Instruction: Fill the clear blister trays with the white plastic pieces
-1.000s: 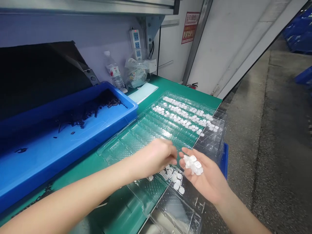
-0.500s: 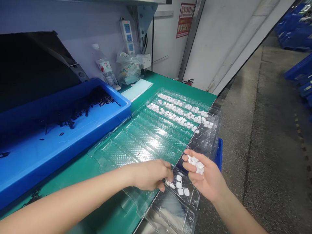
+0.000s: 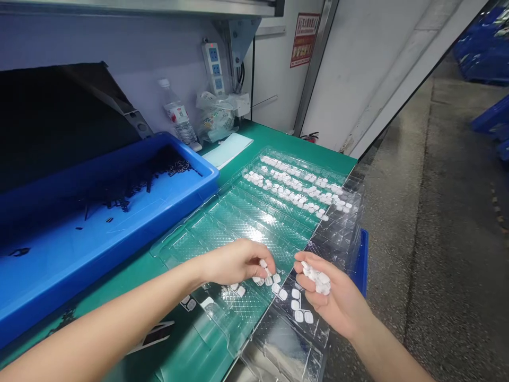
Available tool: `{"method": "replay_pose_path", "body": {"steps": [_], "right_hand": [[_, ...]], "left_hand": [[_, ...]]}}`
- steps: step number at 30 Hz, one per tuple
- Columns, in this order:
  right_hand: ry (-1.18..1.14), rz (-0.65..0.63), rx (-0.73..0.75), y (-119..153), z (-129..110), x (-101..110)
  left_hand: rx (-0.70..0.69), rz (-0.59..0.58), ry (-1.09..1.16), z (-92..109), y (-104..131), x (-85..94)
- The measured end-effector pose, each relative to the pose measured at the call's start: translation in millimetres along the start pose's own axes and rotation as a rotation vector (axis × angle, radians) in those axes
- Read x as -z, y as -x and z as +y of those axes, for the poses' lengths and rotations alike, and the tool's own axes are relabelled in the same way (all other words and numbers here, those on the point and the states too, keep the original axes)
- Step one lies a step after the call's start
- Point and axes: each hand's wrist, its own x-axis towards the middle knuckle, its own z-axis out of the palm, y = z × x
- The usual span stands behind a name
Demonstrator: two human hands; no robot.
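My left hand (image 3: 238, 261) is over the near part of a clear plastic tray (image 3: 210, 220), its thumb and fingers pinched on a small white rounded-square piece (image 3: 263, 263). Several similar pieces (image 3: 275, 288) lie in the tray just below and beside those fingertips. To the right, my right hand (image 3: 342, 300) is half curled, palm up, around a heap of white pieces (image 3: 318, 278). It hangs over the tray's right side, near joined white pieces (image 3: 299, 317). Rows of white pieces (image 3: 294, 183) fill the tray's far end.
A blue bin (image 3: 167, 199) with black parts stands on the left of the green table (image 3: 334, 155). Behind are a bottle (image 3: 181, 119), a plastic bag (image 3: 217, 114), a power strip (image 3: 214, 66) and a pale sheet (image 3: 228, 150). The tray overhangs the table's right edge.
My left hand has moved up and slightly left, and a white piece now shows in its fingers. More loose pieces are visible beneath it. My right hand keeps its heap, almost still.
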Motion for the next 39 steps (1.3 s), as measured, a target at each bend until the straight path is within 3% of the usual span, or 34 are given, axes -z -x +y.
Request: {"method": "replay_pose_path", "body": {"steps": [5,10,17,21,35,39], "right_hand": [[0.095,-0.018,0.019,1,6,-5],[0.033,-0.088,-0.016,-3,19,-14],[-0.047,-0.055,0.061,-12,32,-18],[-0.039,-0.07,0.099,-15,35,-17],[0.107,-0.013,0.208,-17,24,-15],[0.525,0.01,0.379,-36,-10,-19]], "left_hand": [[-0.004,0.123,0.399,-2,0,-0.6],[-0.081,0.209,0.525,3,-3,-9.5],[-0.086,0.477,0.024,8,-4,-23.0],[-0.159,0.593,-0.179,6,-3,-29.8],[-0.251,0.72,-0.281,6,-4,-39.7],[-0.109,0.746,-0.317,-1,2,-33.7]]}}
